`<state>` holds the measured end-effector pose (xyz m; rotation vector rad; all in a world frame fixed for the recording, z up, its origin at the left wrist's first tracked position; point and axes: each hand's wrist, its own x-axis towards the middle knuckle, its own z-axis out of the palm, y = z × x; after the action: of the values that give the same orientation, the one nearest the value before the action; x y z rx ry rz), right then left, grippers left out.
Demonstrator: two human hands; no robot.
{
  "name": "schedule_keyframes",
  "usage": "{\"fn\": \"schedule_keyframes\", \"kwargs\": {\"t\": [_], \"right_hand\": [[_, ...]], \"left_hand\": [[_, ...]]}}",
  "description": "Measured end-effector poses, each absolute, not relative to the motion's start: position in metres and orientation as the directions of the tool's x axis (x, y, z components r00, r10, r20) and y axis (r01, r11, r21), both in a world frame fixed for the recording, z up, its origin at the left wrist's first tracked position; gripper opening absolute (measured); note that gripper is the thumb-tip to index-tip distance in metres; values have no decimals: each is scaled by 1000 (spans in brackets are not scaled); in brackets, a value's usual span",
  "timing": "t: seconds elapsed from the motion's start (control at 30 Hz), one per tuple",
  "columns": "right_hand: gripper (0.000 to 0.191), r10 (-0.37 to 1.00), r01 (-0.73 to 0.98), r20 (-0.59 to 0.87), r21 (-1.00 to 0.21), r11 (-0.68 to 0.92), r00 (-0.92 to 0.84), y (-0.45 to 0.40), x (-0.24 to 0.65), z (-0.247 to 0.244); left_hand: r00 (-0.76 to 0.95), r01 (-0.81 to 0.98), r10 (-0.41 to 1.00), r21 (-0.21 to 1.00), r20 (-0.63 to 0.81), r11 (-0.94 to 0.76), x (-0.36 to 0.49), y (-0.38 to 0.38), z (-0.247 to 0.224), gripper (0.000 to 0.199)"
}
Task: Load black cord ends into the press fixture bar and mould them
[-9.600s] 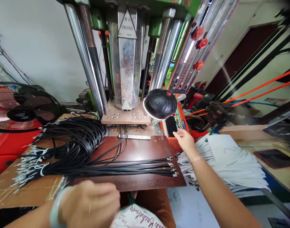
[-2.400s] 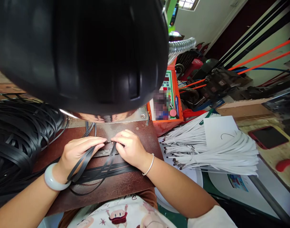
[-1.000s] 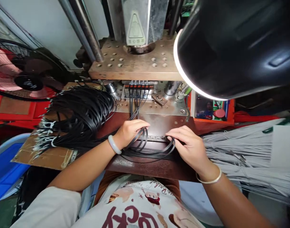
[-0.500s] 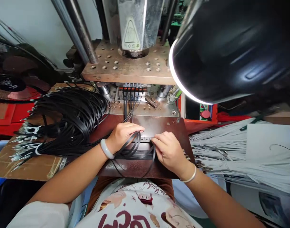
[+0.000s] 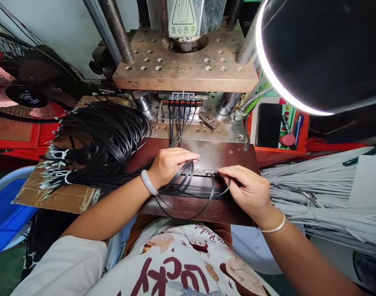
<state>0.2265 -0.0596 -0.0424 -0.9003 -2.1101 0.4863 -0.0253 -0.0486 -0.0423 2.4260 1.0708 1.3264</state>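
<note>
Brown board: landmark piece, lying in front of the wearer.

Metal strip, slotted: one, on the brown board, near its middle, running side to side.

Left hand: one, above the board, left of its middle; thumb and fingers pinched together on thin black cables, which hang in loops over the board.

Right hand: one, at the board's right part; thumb and forefinger pinching the end of a black cord at the strip's right end, the cord curving down toward the board. Whether the tip sits in a slot cannot be told.

Flat black leads: several, running from a small metal mould beyond the board toward its far edge.

Thick drilled plate: one, beyond the board, above the mould.

Bundle of black cables: one, large, left of the board, partly on cardboard; white ties near its ends.

White cables: a heap, right of the board.

Orange tray: one, beyond the board's right corner, containing a dark phone and a round red piece.

Black lamp: one, lit, above and right of the board.

Fan: one, beyond and left of the board.
</note>
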Motion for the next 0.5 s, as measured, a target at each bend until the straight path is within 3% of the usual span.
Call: {"fn": "schedule_keyframes", "kwargs": {"t": [0.27,0.5], "right_hand": [[35,586,475,492,-343,810,-644,-57,222,-38],[35,522,470,474,-233,851,-710,-57,221,-40]], "left_hand": [[267,453,732,589,627,-669,-25,-51,-39,14],[204,362,757,671,621,-647,-24,-50,-35,12]]}}
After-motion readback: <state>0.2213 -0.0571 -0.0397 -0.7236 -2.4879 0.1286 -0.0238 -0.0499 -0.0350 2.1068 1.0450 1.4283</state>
